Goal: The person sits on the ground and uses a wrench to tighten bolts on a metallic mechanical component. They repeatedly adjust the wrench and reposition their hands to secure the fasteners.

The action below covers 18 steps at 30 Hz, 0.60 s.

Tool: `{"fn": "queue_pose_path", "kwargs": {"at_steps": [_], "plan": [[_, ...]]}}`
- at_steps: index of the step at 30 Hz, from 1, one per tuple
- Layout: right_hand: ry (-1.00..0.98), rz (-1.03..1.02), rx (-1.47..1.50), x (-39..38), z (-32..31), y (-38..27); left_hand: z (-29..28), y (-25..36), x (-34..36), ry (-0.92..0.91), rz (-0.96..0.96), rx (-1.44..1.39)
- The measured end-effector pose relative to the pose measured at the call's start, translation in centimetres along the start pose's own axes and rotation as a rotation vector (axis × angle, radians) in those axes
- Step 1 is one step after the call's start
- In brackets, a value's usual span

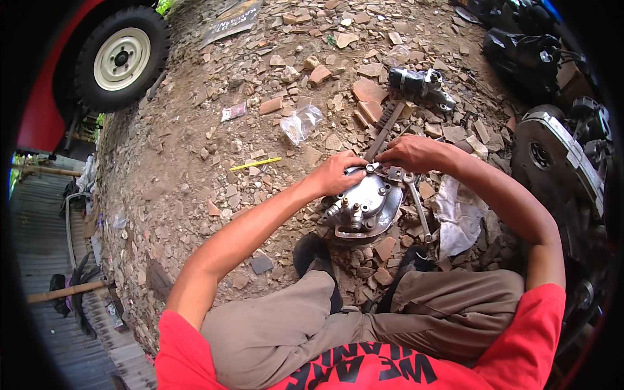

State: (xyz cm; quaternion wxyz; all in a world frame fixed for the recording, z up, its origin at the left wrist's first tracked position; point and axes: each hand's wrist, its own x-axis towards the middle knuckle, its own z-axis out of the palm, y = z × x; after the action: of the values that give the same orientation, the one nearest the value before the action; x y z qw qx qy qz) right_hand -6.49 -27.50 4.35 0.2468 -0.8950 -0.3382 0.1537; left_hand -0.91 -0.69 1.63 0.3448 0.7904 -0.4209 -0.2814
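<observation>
A round, silver-grey metal machine part with brass-coloured fittings [372, 198] sat just right of the frame's centre, on ground strewn with broken tile and stone. The left hand [339, 173] lay at its upper left edge, fingers bent over the rim; whether they gripped it, I could not tell. The right hand [415, 152] was at its upper edge, fingers curled downward with the tips hidden, so what they held could not be told. A long silver metal wrench [418, 207] lay just right of the part, beside a crumpled whitish cloth [459, 220]. Above the hands lay a narrow dark-bristled brush [389, 121], and toward the upper right a black cylindrical motor with a metal end [421, 88].
</observation>
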Motion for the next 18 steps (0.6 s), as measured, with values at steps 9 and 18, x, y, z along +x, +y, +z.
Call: {"fn": "queue_pose_path", "kwargs": {"at_steps": [9, 18], "plan": [[-0.039, 0.321, -0.024, 0.0, 0.9, -4.4, -0.3, -0.2, -0.1, -0.001, 0.028, -0.011], [0.242, 0.414, 0.222, 0.0, 0.1, -6.8, -0.1, 0.0, -0.2, 0.027, 0.041, 0.001]]}}
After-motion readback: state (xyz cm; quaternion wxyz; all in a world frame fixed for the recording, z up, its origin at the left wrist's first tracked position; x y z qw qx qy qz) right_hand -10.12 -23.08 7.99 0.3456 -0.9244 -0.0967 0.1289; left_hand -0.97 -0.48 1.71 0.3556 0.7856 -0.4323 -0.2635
